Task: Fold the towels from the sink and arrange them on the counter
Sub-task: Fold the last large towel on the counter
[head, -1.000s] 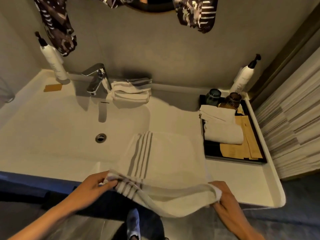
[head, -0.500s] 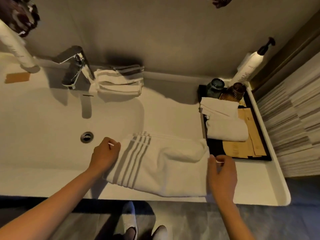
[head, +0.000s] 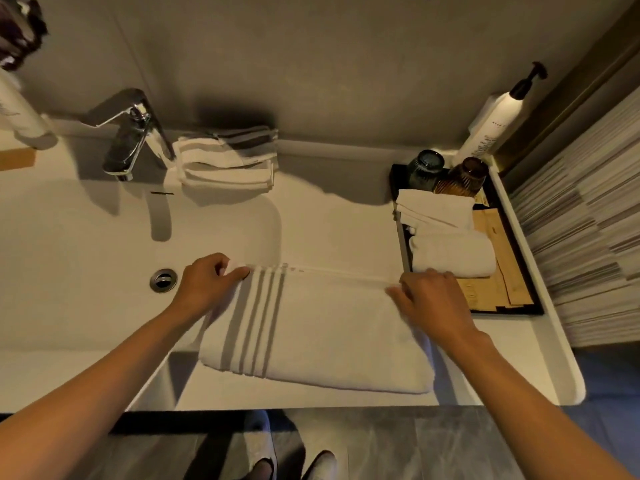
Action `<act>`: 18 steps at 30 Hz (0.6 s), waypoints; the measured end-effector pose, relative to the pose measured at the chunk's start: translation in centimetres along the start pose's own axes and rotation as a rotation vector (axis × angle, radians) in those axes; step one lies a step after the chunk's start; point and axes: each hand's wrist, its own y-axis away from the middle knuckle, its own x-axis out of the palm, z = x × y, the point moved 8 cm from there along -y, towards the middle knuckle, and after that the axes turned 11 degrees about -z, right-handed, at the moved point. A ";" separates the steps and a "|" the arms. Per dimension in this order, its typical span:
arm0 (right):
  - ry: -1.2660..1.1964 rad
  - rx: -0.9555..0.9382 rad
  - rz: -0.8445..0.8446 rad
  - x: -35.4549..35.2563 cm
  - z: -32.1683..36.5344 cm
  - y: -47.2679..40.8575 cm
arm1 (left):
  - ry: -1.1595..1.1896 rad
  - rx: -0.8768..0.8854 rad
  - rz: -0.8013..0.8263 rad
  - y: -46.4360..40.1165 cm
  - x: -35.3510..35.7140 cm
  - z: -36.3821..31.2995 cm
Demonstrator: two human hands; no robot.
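A white towel with grey stripes [head: 322,327] lies folded in half on the white counter [head: 512,362], its left end reaching over the sink basin [head: 86,258]. My left hand [head: 207,285] pinches the towel's far left corner. My right hand [head: 429,303] rests flat on the far right corner, fingers spread. A second folded striped towel [head: 227,162] sits at the back beside the faucet [head: 133,133].
A black tray [head: 512,306] at the right holds two white folded cloths [head: 446,237], two dark glasses [head: 446,171] and paper sheets. Pump bottles stand at the back right [head: 495,123] and back left [head: 20,112]. The drain [head: 162,279] lies left of my left hand.
I carried the towel's near edge away from me onto its far edge, folding it in half. My hands moved from the counter's front edge to the towel's far corners.
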 end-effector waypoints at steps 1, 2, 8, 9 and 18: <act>0.032 0.032 -0.059 -0.3 0.6 0.1 | -0.036 0.014 -0.048 0.2 -0.1 -0.4; 0.006 0.065 -0.124 -0.6 1.7 0.8 | -0.072 0.080 -0.129 0.9 -0.4 -1.2; -0.231 -0.332 -0.016 3.1 11.1 8.9 | -0.209 0.942 0.196 15.5 7.9 -8.2; -0.203 -0.280 0.030 4.0 10.0 8.8 | -0.277 0.946 0.280 16.2 10.0 -7.3; -0.108 -0.052 0.112 4.3 6.8 7.0 | -0.463 1.009 0.257 13.9 11.3 -6.9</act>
